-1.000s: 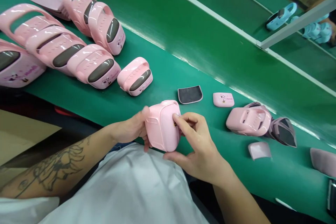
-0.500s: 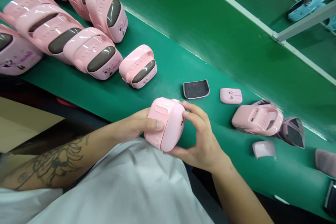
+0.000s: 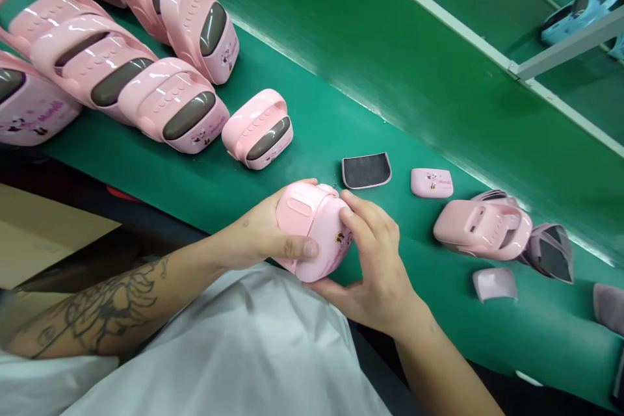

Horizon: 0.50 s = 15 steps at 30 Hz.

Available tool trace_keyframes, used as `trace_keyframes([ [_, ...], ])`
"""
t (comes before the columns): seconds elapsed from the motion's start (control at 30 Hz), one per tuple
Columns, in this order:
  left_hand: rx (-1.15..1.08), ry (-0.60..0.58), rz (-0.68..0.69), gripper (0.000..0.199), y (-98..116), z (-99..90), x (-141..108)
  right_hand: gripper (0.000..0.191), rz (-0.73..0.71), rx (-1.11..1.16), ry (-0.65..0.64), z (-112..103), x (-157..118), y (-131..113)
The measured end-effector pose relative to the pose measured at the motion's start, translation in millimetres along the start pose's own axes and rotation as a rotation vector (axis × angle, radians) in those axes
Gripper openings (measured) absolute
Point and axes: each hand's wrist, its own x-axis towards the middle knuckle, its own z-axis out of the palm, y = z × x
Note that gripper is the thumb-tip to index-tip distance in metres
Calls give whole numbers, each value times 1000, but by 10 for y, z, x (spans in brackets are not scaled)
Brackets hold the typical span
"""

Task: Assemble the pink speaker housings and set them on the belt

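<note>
Since the earlier view, I have rolled the pink case (image 3: 312, 231) in my hands. It no longer stands nearly on end; it now tilts to the right, with its recessed panel facing up toward me and its printed cartoon mouse (image 3: 342, 238) turned to the right.

My left hand (image 3: 268, 234) grasps the case from the near left, with the thumb across its lower side. My right hand (image 3: 373, 266) grasps its right end, with the fingers curled over the top and the thumb beneath the near edge. Both hands are closed on it, and it sits over the near edge of the green belt (image 3: 312, 143).

Just past my right hand, on the far side, lies a dark pad (image 3: 366, 170) with a pink rim. To its right is a small printed pink cover (image 3: 431, 182). Farther right rests a pink housing (image 3: 482, 229) with a mauve shell (image 3: 550, 252) against it, and a curved pink piece (image 3: 494, 284) lies nearby.

To the left, strapped pink cases (image 3: 173, 107) with dark windows sit in a cluster, and one strapped case (image 3: 258, 130) lies apart from them. Beyond a white rail (image 3: 570, 36), pale blue cases (image 3: 580, 13) sit on a second green belt.
</note>
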Motion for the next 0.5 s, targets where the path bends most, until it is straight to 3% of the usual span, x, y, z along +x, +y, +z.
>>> trace_keyframes([
  [0.27, -21, -72, 24, 86, 28, 57, 26, 90, 21, 7, -70, -55, 7, -25],
  [0.5, -35, -81, 62, 80, 14, 76, 4, 87, -34, -27, -36, -70, 19, -32],
])
